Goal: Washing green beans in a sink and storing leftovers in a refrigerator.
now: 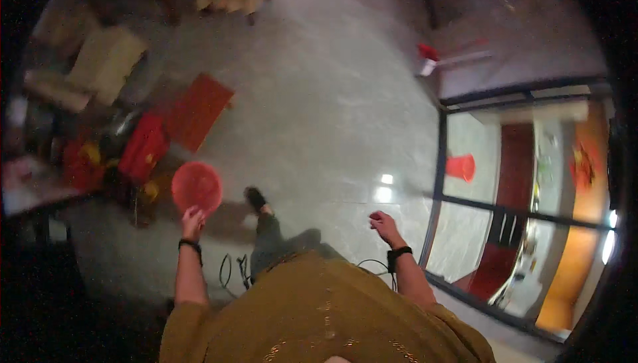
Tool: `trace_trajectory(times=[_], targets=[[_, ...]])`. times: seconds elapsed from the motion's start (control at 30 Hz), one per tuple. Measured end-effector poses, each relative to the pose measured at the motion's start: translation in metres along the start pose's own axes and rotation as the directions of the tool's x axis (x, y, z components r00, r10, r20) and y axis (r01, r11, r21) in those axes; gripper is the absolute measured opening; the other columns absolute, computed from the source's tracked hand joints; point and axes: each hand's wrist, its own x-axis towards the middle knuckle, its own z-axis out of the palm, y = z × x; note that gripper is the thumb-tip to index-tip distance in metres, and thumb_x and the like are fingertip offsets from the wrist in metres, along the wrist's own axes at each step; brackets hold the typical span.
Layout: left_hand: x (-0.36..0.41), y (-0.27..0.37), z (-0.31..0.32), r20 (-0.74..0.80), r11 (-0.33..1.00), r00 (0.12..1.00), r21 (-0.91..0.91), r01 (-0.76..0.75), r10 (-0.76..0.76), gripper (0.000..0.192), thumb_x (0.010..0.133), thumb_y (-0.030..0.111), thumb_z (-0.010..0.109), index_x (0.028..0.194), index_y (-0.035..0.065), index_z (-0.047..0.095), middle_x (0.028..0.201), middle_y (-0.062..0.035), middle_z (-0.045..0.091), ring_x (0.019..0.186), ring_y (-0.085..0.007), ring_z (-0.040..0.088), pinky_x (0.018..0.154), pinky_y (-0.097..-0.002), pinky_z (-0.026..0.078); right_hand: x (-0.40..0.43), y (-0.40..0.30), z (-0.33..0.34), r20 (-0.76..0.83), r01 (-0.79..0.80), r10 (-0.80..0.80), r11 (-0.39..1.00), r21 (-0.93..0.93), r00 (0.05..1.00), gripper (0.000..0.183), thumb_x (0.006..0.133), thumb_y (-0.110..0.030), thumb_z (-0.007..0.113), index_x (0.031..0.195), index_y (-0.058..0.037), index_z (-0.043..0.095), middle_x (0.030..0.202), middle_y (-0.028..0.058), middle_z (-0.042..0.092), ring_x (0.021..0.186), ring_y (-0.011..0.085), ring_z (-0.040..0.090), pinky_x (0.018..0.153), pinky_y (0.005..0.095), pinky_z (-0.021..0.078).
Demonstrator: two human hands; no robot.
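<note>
My left hand grips the near rim of a round red plastic bin or basket, held out over the floor at my left. The inside of that bin is blurred, so I cannot tell whether anything lies in it. Out at my right, my right hand hangs with its fingers loosely curled and nothing visible in them. Both wrists wear dark bands, and thin black cables hang near my waist. Below me a dark shoe steps forward on the grey tiled floor.
At the right stands a dark-framed glass partition; a second red bin and a dark red cabinet show behind it. An orange-red board or low table, a red bag-like object, cartons and a table crowd the left.
</note>
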Motion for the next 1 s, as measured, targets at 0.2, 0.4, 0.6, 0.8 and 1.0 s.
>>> trace_trajectory(times=[0.2,0.4,0.6,0.8,1.0], targets=[[0.041,-0.029,-0.01,0.489,0.998,0.872,0.048,-0.048,0.019,0.028,0.075,0.004,0.057,0.1,0.006,0.045,0.067,-0.003,0.047,0.048,-0.0128,0.045,0.036,-0.0241,0.033,-0.021,0.019,0.017,-0.176,0.048,-0.037,0.997,0.056,0.984,0.023,0.077,-0.014,0.055,0.096,-0.0019,0.056,0.08,0.0081,0.061,0.067,0.0143,0.058,0.063,0.027,0.0475],[0.064,-0.012,0.025,0.344,0.943,0.9,0.284,0.173,-0.268,0.017,0.074,0.006,0.057,0.09,0.0089,0.05,0.057,-0.0041,0.045,0.043,-0.0146,0.041,0.035,-0.0245,0.031,-0.072,0.144,0.064,-0.305,-0.057,0.036,0.996,-0.062,0.952,0.022,0.074,-0.02,0.057,0.09,-0.0047,0.059,0.078,0.0093,0.061,0.067,0.0176,0.058,0.063,0.0296,0.0466],[0.015,-0.005,0.153,0.532,0.915,0.753,0.325,0.24,-0.387,0.008,0.078,0.011,0.051,0.07,0.0123,0.049,0.056,-0.0049,0.048,0.047,-0.0176,0.047,0.038,-0.0286,0.039,-0.175,0.351,0.147,-0.288,-0.244,0.102,0.821,-0.516,0.952,0.022,0.069,-0.022,0.057,0.085,-0.0066,0.06,0.079,0.0092,0.062,0.069,0.0279,0.059,0.066,0.0368,0.0486],[0.107,-0.04,0.256,0.715,0.794,0.53,0.596,-0.121,-0.456,0.042,0.084,0.049,0.032,0.087,0.0128,0.053,0.069,-0.0069,0.055,0.065,-0.0253,0.054,0.063,-0.044,0.048,-0.236,0.408,0.216,-0.182,-0.641,0.758,0.634,0.433,0.626,0.012,0.073,-0.016,0.056,0.074,-0.0053,0.061,0.067,0.0057,0.062,0.052,0.0171,0.058,0.055,0.0292,0.0477],[0.097,-0.066,0.353,0.748,0.369,0.627,0.658,-0.656,-0.219,0.03,0.083,0.035,0.043,0.098,0.0104,0.053,0.091,-0.0126,0.055,0.085,-0.0293,0.053,0.076,-0.0422,0.045,-0.184,0.413,0.231,0.18,-0.502,0.749,0.228,0.834,0.638,0.024,0.07,-0.023,0.066,0.087,-0.0063,0.063,0.078,0.0045,0.063,0.062,0.0182,0.058,0.057,0.03,0.0472]])
